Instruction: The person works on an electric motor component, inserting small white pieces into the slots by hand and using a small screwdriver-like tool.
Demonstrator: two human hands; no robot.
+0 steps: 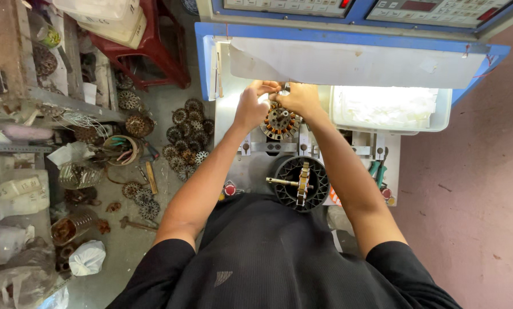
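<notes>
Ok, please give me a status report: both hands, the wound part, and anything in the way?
Left hand and right hand both on top edge of round wound stator, fingers curled. Stator sits on machine fixture. Black ring holder below, apart. Nothing blocking.

Machine bed under wound stator

Single head-worn view, steeply downward, close over forearms and winding machine, floor at both sides.

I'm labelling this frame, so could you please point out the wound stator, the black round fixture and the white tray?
wound stator (279,122), head view, its centre hub.
black round fixture (319,183), head view, right rim.
white tray (439,121), head view, right wall.
</notes>
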